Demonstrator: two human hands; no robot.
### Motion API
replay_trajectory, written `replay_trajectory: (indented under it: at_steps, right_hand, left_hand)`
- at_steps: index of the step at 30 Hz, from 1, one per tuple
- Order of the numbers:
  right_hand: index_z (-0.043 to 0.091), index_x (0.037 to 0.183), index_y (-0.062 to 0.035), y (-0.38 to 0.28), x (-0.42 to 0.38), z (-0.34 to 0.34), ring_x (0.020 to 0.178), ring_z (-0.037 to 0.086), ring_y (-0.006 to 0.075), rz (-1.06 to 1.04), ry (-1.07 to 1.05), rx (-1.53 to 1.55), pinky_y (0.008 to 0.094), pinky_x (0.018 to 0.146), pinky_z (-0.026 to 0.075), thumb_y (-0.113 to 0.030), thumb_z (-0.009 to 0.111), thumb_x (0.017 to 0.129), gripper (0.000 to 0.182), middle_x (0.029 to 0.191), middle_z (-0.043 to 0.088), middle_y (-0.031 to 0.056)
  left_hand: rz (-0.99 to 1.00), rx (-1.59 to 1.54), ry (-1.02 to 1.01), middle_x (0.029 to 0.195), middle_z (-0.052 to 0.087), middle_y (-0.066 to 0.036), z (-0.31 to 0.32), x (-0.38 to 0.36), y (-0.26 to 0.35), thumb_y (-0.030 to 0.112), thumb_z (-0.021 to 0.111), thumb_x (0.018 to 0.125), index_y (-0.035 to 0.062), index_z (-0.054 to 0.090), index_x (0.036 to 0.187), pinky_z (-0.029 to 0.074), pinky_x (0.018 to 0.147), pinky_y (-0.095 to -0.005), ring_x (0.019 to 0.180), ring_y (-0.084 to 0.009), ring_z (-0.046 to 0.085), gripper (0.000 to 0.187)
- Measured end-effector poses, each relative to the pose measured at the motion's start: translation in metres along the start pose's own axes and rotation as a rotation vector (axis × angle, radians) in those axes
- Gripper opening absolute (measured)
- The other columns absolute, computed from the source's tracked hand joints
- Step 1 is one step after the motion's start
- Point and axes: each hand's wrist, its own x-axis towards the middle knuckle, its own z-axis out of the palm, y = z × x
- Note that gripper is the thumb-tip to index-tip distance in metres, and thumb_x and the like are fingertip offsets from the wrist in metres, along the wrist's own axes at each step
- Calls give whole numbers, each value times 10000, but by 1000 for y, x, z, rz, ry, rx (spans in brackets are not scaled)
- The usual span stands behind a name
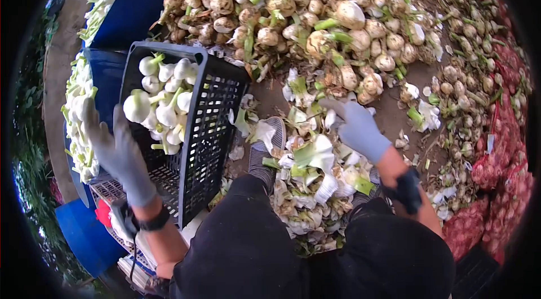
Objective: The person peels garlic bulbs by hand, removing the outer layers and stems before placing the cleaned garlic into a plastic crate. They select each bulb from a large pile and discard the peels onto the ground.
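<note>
My left hand (121, 155), in a grey glove, is raised at the left side of a black plastic crate (211, 124). Its fingers are spread and nothing shows in its grasp. Inside the tilted crate lie several cleaned white garlic bulbs (166, 102) with short green stems. My right hand (358, 130), also gloved in grey, is over the peelings with its fingers stretched toward the near edge of a heap of uncleaned garlic (315, 40). No bulb is visible in it. Loose garlic skins and cut leaves (321, 164) lie between my feet, below the right hand.
Blue containers (138, 3) filled with white garlic stand along the left, and another blue tub (90, 237) is at lower left. Smaller garlic bulbs (456, 90) are scattered on the ground to the right. Red mesh sacks (504, 186) line the right edge.
</note>
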Motion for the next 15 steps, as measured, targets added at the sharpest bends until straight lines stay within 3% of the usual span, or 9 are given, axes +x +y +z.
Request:
replay_trajectory:
  at_steps: [1, 3, 4, 5, 6, 8, 11, 12, 15]
  right_hand:
    - [628, 1235, -144, 12, -3, 15, 906, 669, 290, 46, -30, -264, 402, 746, 528, -239, 630, 863, 384, 1078, 690, 154]
    - [568, 1296, -151, 15, -15, 36, 933, 641, 332, 98, -188, -481, 419, 786, 510, -200, 605, 859, 442, 1073, 671, 172]
    - [546, 1313, -143, 8, -29, 47, 923, 633, 350, 114, -317, -435, 418, 806, 502, -174, 591, 856, 460, 1056, 668, 174]
    - [551, 1295, -114, 1, -32, 55, 1000, 609, 378, 341, -753, -244, 421, 900, 477, -155, 570, 851, 446, 1095, 650, 180]
    - [524, 1335, -104, 6, -51, 66, 1075, 598, 350, 80, -671, 327, 429, 949, 462, -153, 544, 865, 472, 1175, 631, 183]
    - [525, 1359, -103, 9, -63, 75, 1154, 579, 334, 99, -821, 360, 418, 985, 450, -183, 531, 896, 470, 1252, 615, 189]
    - [583, 1300, -109, -31, -31, 41, 1040, 633, 349, 286, -795, -99, 434, 892, 505, -192, 549, 893, 418, 1124, 671, 183]
    - [618, 1238, -130, -23, -24, 45, 907, 657, 332, 85, -543, -514, 448, 787, 527, -168, 561, 872, 372, 953, 684, 171]
    - [630, 1195, -146, -11, 12, 31, 886, 638, 299, 13, -158, -503, 430, 776, 518, -141, 575, 840, 359, 879, 652, 141]
  left_hand:
    - [-90, -80, 2, 1152, 622, -131, -15, -16, 15, -4, 591, 933, -21, 577, 1231, 490, 889, -299, 1038, -204, 596, 300]
    - [248, 160, -608, 1056, 670, -126, -62, -48, 22, -129, 619, 814, -17, 643, 1106, 511, 844, -310, 986, -225, 647, 314]
    - [111, 236, -919, 994, 687, -132, -68, -61, 57, -92, 631, 787, 2, 670, 1014, 524, 816, -331, 940, -258, 672, 249]
    - [-332, 113, -1254, 990, 691, -140, -93, -80, 55, -30, 635, 809, 22, 671, 1030, 526, 805, -351, 915, -293, 675, 230]
    - [-335, 105, -1258, 990, 691, -140, -104, -91, 49, -30, 635, 809, 22, 671, 1030, 526, 805, -351, 915, -293, 675, 230]
    - [-623, 339, -1537, 1009, 688, -158, -109, -107, 37, 7, 626, 824, 25, 670, 1045, 525, 814, -369, 922, -306, 673, 226]
    - [-309, 222, -1284, 1011, 684, -172, -82, -80, 56, -7, 600, 842, 14, 664, 1059, 518, 826, -358, 930, -316, 669, 227]
    - [-178, 209, -1169, 1013, 682, -178, -72, -70, 60, -13, 586, 852, 9, 661, 1064, 515, 831, -351, 933, -318, 667, 226]
    - [-117, 147, -1036, 1031, 679, -178, -33, -56, 68, -22, 547, 886, 0, 656, 1084, 508, 839, -327, 937, -298, 665, 227]
